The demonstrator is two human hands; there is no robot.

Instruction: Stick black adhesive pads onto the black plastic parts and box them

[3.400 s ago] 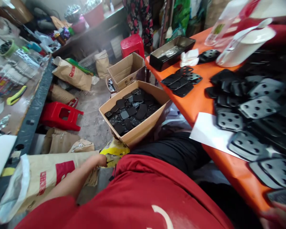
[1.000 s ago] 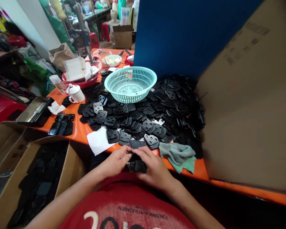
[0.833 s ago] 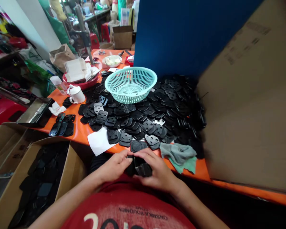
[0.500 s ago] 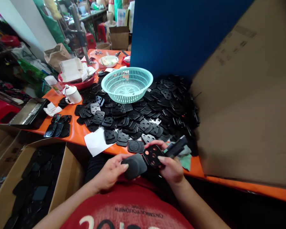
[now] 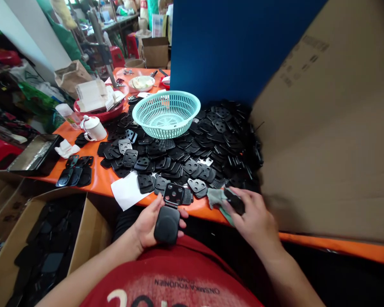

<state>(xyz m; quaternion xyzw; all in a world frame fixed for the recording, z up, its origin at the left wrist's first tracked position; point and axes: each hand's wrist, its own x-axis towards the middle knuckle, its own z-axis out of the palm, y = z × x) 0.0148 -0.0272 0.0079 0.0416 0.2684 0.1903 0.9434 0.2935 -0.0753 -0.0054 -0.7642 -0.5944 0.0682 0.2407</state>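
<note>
My left hand (image 5: 149, 224) is closed around a black hinged plate (image 5: 167, 225) above my lap. The plate's lower half is smooth with rounded corners. Its upper half, a perforated plate (image 5: 174, 194) with round holes, folds out toward the table edge. To the right, my right hand (image 5: 254, 213) grips a dark block-like object (image 5: 234, 200) between thumb and fingers; its exact kind is unclear. That object presses against a grey-green cloth (image 5: 216, 197) at the table's front edge. A big heap of similar black plates (image 5: 208, 147) covers the table beyond both hands.
A mint plastic basket (image 5: 166, 115) rests on the heap. A white sheet (image 5: 126, 191) and a lidded white mug (image 5: 94, 128) lie left. A cardboard box (image 5: 78, 234) of black parts stands lower left. Tall cardboard (image 5: 323, 149) and a blue panel (image 5: 237, 51) wall the right and back.
My right hand has let go of the perforated half and moved right to the cloth with the dark object. My left hand has turned the hinged plate upright and holds it alone.
</note>
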